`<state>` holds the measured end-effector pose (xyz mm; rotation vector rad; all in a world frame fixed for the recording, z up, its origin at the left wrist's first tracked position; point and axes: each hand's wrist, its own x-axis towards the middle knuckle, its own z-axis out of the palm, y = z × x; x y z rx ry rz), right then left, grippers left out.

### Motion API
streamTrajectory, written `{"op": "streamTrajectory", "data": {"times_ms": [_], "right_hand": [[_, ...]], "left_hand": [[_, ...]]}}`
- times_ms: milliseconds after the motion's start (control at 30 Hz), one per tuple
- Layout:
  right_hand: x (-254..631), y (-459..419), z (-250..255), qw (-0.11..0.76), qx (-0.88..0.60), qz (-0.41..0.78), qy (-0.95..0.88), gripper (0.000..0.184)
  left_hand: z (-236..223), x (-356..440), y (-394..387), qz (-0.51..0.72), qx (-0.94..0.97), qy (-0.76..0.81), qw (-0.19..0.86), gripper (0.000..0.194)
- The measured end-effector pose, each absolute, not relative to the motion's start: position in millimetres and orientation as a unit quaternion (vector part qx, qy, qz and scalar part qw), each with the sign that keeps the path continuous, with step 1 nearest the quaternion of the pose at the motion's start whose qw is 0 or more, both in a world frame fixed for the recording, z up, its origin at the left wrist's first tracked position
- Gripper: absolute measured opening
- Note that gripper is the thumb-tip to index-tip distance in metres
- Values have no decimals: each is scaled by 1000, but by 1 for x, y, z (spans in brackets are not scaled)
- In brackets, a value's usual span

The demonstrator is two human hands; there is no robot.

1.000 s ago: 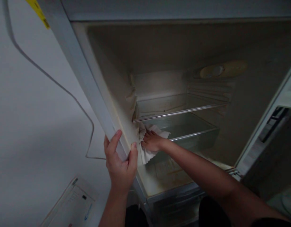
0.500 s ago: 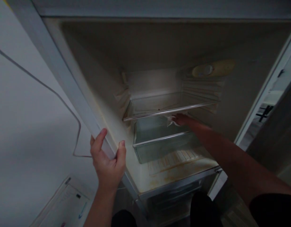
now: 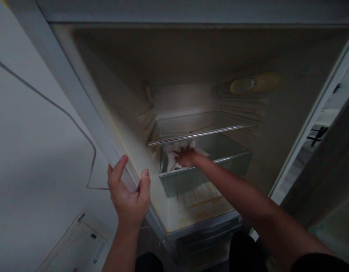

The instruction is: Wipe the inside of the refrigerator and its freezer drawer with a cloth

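Observation:
My left hand (image 3: pixel 131 192) is wrapped around the left front edge of an open refrigerator (image 3: pixel 106 132), thumb on the inner side. My right hand (image 3: pixel 186 156) reaches into the clear drawer (image 3: pixel 208 177) under the glass shelf (image 3: pixel 191 124). Its fingers press on a crumpled white cloth (image 3: pixel 172 161), which lies over the drawer's left part. Part of the cloth is seen through the shelf's front edge, and the fingertips are partly sunk in it. Brownish stains mark the refrigerator floor (image 3: pixel 191 215) below the drawer.
A yellowed lamp housing with a dial (image 3: pixel 255 83) is on the inner right wall. To the left, a cable (image 3: pixel 64 109) runs along the white wall, above a white box (image 3: pixel 78 241). Another compartment (image 3: pixel 203 241) lies below, near my knees. The dark door stands at right.
My right hand has moved left and a little towards me inside the drawer, and the cloth is now spread wider under it. The left hand has stayed on the refrigerator edge.

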<state>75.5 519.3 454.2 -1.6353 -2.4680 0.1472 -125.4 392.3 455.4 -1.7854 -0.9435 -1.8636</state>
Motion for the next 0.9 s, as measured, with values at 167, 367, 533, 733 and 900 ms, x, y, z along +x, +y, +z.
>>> {"op": "streamTrajectory", "data": {"times_ms": [167,367,533,733,900], "right_hand": [[35,461,424,162,-475,11,-865,58],[109,445,407,223,-542,-30,-810,54],[221,459,395,275,-696,-117,-653,50],[269,462,373,325,-734,-215,-556,49],[225,457,358,371,-732,-206,-533,51]], "left_hand": [[455,-127,393,-663,-636,-342,196,72],[458,-127,392,-663,-639,-338,197,72],[459,-124,390,-664,-641,-331,199,73],[458,-124,391,-671,-640,-327,182,75],[456,-126,391,-665,-642,-338,176,72]]}}
